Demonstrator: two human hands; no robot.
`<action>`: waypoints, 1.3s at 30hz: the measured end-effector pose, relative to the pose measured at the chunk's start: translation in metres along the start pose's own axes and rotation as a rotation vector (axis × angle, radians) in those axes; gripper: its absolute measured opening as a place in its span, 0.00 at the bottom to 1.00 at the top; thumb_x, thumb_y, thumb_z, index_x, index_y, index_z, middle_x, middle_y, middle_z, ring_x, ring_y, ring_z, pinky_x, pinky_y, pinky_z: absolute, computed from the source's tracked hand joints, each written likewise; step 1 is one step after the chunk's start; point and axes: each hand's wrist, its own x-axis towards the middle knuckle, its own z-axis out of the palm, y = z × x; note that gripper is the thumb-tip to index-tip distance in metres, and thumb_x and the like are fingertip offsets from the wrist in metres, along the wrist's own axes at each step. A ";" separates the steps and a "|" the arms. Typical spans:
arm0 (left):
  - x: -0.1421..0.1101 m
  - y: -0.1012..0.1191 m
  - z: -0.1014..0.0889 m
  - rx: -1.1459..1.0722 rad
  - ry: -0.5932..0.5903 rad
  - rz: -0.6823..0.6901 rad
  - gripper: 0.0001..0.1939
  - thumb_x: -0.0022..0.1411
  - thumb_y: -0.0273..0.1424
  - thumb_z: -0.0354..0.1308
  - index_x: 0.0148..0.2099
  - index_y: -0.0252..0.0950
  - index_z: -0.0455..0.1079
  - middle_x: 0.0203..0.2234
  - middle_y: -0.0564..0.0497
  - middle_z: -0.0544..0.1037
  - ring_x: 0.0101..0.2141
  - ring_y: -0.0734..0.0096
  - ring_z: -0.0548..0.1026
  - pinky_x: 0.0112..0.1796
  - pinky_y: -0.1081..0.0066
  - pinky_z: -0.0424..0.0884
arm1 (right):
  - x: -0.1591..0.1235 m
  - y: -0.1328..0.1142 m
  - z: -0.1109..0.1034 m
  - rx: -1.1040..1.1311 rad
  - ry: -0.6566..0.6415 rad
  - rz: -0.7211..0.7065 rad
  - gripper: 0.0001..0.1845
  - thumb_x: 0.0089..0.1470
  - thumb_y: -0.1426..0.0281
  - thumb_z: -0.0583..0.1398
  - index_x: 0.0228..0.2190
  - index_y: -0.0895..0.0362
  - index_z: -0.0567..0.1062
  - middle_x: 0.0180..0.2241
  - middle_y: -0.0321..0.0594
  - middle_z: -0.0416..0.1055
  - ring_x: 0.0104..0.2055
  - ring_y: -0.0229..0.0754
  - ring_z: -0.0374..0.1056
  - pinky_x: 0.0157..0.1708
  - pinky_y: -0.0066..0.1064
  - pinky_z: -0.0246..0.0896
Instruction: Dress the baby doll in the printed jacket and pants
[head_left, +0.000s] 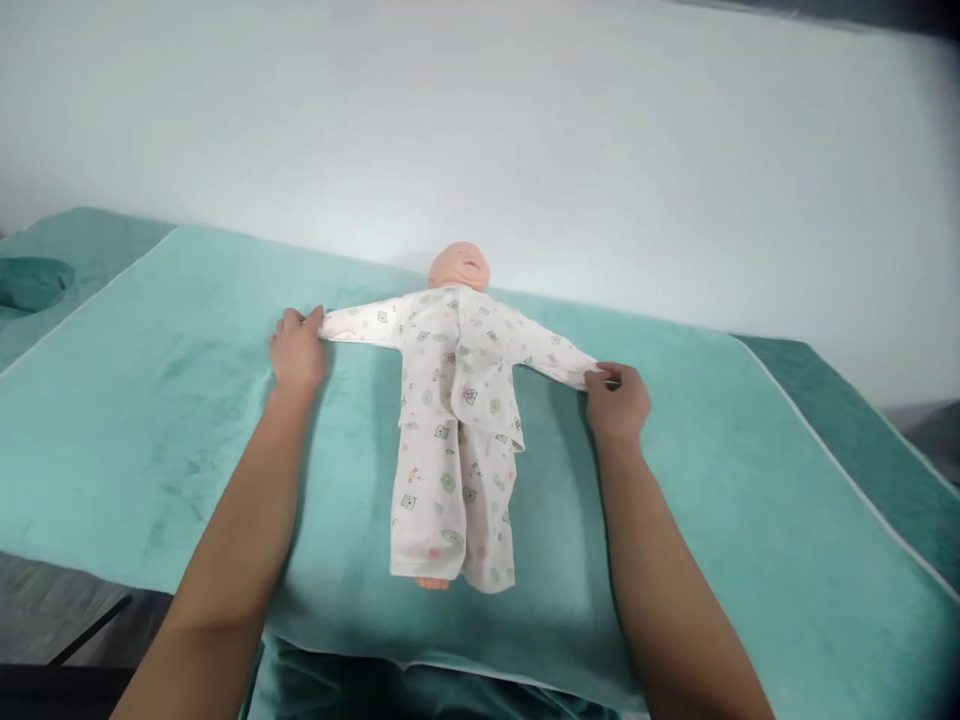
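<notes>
A baby doll (459, 265) lies on its back on the teal bed cover, its head toward the wall. It wears a white printed pajama top (480, 350) and matching pajama pants (431, 490). My left hand (297, 345) pinches the cuff of the sleeve (364, 322) on the left side. On the other side, my right hand (619, 400) grips the end of the right-hand sleeve (555, 352). Both sleeves are stretched out sideways, and the doll's hands are out of sight. Some toes (433, 583) show below one pant leg.
The teal cover (187, 400) spreads wide under the doll, with darker bands at both ends. A white wall (480, 130) stands behind the bed. A dark teal cushion-like shape (34, 283) lies at the far left. Grey floor (56, 610) shows at lower left.
</notes>
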 end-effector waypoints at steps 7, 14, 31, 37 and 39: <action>-0.021 0.013 -0.002 -0.088 0.093 -0.044 0.35 0.61 0.21 0.49 0.70 0.37 0.60 0.66 0.34 0.61 0.64 0.42 0.62 0.57 0.46 0.65 | -0.008 -0.007 -0.004 -0.029 0.146 -0.156 0.16 0.53 0.67 0.56 0.41 0.58 0.77 0.48 0.54 0.74 0.54 0.55 0.67 0.58 0.52 0.60; -0.091 0.030 -0.013 -0.317 0.117 0.350 0.33 0.63 0.20 0.44 0.69 0.35 0.63 0.67 0.41 0.65 0.66 0.60 0.64 0.65 0.58 0.63 | -0.089 -0.051 -0.015 0.202 -0.283 -0.531 0.25 0.64 0.62 0.55 0.59 0.56 0.70 0.62 0.54 0.68 0.64 0.53 0.64 0.61 0.51 0.63; -0.264 0.027 -0.048 -0.631 -0.260 0.293 0.20 0.68 0.40 0.57 0.59 0.44 0.74 0.36 0.52 0.83 0.41 0.63 0.80 0.62 0.53 0.67 | -0.252 -0.047 -0.110 0.357 -0.622 -0.387 0.13 0.58 0.58 0.64 0.40 0.52 0.76 0.38 0.40 0.78 0.34 0.44 0.69 0.41 0.39 0.65; -0.286 0.047 -0.043 -0.579 -0.193 0.383 0.21 0.68 0.44 0.58 0.61 0.46 0.73 0.46 0.45 0.81 0.46 0.57 0.78 0.52 0.56 0.73 | -0.257 -0.055 -0.111 0.408 -0.569 -0.328 0.08 0.60 0.63 0.60 0.31 0.53 0.74 0.30 0.36 0.71 0.31 0.42 0.64 0.38 0.36 0.59; -0.291 0.049 -0.042 -0.570 -0.156 0.403 0.19 0.71 0.42 0.53 0.59 0.47 0.75 0.42 0.45 0.80 0.44 0.59 0.78 0.48 0.59 0.75 | -0.261 -0.051 -0.117 0.576 -0.539 -0.226 0.10 0.60 0.62 0.60 0.30 0.53 0.72 0.29 0.36 0.68 0.32 0.42 0.63 0.35 0.35 0.59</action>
